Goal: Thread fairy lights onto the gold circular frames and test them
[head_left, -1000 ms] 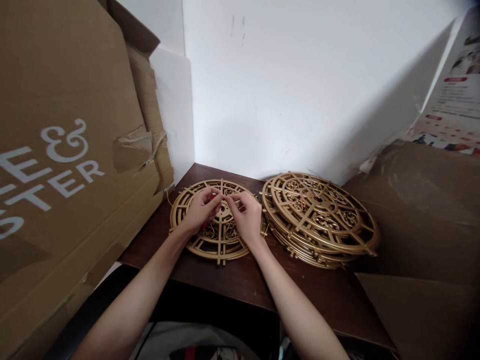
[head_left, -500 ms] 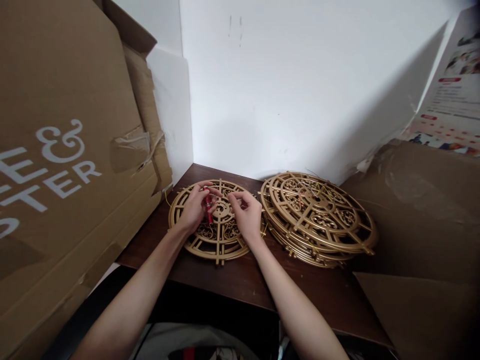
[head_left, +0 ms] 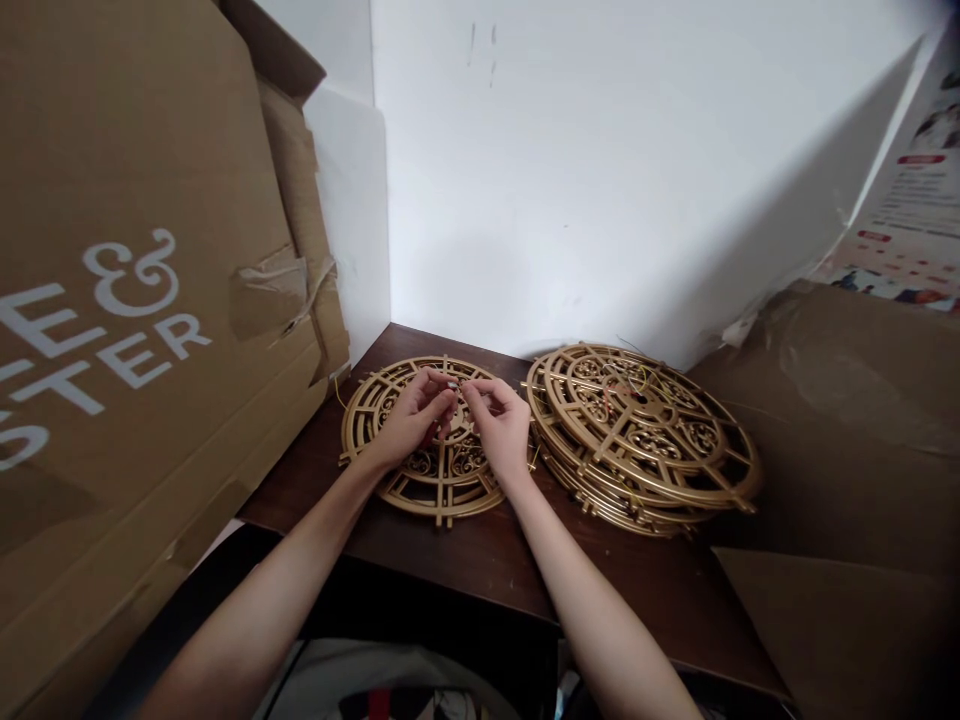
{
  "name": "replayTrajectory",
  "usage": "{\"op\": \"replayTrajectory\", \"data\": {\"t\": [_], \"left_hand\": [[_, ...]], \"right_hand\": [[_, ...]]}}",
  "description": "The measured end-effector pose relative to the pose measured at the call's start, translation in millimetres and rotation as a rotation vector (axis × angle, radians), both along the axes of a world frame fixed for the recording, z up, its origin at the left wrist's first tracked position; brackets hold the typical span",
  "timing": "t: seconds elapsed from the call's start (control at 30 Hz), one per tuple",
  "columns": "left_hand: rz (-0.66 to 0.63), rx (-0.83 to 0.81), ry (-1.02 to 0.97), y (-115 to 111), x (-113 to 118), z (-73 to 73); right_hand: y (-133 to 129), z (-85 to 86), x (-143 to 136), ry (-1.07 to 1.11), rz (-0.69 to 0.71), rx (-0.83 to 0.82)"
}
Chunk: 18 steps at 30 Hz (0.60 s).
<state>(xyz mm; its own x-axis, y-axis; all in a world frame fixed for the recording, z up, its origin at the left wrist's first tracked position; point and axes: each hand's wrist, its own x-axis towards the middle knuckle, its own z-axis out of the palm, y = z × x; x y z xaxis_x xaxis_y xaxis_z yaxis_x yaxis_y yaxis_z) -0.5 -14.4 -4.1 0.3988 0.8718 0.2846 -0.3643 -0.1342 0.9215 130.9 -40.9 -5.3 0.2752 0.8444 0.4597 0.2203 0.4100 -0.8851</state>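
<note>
My left hand (head_left: 415, 415) is closed above a round gold openwork frame (head_left: 445, 495), wrapped round a red tool (head_left: 430, 434) that is mostly hidden by the fingers. A tiny pale tip shows at its fingertips. Close beside it, my right hand (head_left: 498, 415) pinches with thumb and forefinger near that tip; whatever it holds is too small to name. The gold frame lies flat on the dark wooden table (head_left: 465, 550) beneath both hands.
A stack of similar gold frames (head_left: 645, 440) stands to the right, with thin yellow wires on it. Large cardboard boxes flank the table at left (head_left: 150, 200) and right (head_left: 840, 430). A white wall (head_left: 600, 180) rises behind.
My left hand has moved right, so the hands are nearly touching. The red tool, plainly visible before, is now mostly covered by the fingers. The view has shifted slightly.
</note>
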Motion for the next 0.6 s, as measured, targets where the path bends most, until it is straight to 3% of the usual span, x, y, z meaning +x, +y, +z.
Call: {"op": "replayTrajectory", "data": {"t": [0.33, 0.6], "left_hand": [[-0.011, 0.026, 0.048, -0.4, -2.8, 2.4], [-0.037, 0.065, 0.058, 3.2, -4.1, -4.7]], "right_hand": [[-0.4, -2.2, -2.1, 0.077, 0.079, -0.024], [-1.1, -0.2, 1.0, 0.090, 0.120, -0.041]]}}
